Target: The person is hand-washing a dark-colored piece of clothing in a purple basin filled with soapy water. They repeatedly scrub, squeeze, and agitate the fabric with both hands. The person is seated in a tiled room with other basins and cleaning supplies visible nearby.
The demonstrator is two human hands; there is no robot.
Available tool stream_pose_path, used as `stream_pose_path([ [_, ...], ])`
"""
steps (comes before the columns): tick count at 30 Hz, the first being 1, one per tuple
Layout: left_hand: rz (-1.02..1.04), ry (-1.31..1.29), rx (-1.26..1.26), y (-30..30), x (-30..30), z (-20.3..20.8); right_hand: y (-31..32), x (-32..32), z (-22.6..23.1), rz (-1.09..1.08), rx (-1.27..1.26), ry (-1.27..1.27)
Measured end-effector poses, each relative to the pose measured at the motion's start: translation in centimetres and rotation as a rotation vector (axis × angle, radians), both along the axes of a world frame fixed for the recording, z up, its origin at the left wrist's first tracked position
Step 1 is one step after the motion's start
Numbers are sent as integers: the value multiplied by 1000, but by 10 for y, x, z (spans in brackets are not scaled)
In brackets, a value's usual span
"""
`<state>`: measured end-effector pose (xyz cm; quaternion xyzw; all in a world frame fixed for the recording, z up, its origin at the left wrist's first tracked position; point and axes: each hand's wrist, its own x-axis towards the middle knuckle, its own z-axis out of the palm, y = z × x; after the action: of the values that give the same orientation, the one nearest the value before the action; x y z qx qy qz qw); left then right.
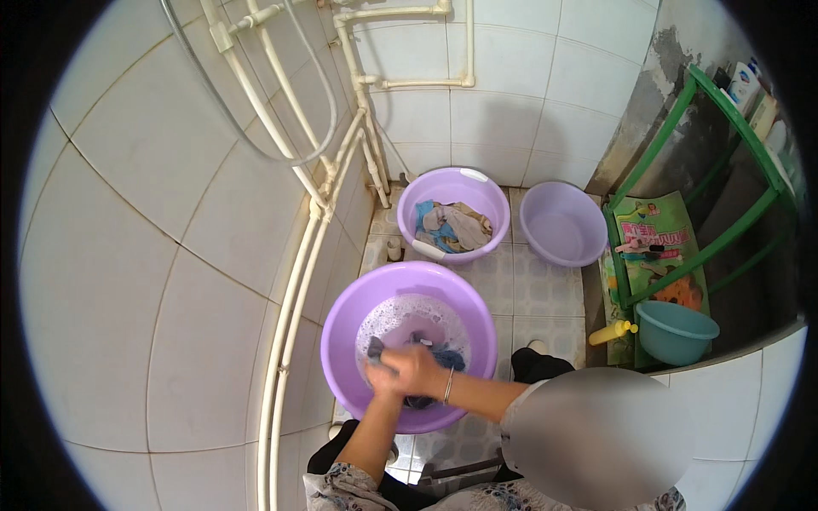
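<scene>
My left hand (383,377) and my right hand (417,370) are pressed close together over a large purple basin (341,307). Both are closed on a dark grey wet cloth (375,347), and a bunched end of it pokes out above the left fingers. The right hand partly covers the left, so its grip is only partly seen. Below them, more dark blue-grey fabric (447,356) lies in foamy water (388,317). Whether this is one piece with the held cloth, I cannot tell. A thin bracelet (449,385) circles my right wrist.
Beyond stands a purple basin with white handles (409,192), holding blue and beige clothes (460,228). Right of it is a lilac basin (562,223). A green metal rack (660,136), a teal basin (677,332) and a yellow bottle (609,332) stand at right. Pipes (294,298) run along the left wall.
</scene>
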<state>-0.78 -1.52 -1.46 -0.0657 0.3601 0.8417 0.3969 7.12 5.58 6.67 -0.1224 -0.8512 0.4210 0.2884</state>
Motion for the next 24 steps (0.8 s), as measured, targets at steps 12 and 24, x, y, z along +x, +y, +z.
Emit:
stream_pose_path([
  [12, -173, 62, -520, 12, 15, 57, 22, -8, -1, -77, 155, -217],
  [24, -127, 477, -377, -9, -29, 31, 7, 10, 22, 283, 82, 29],
])
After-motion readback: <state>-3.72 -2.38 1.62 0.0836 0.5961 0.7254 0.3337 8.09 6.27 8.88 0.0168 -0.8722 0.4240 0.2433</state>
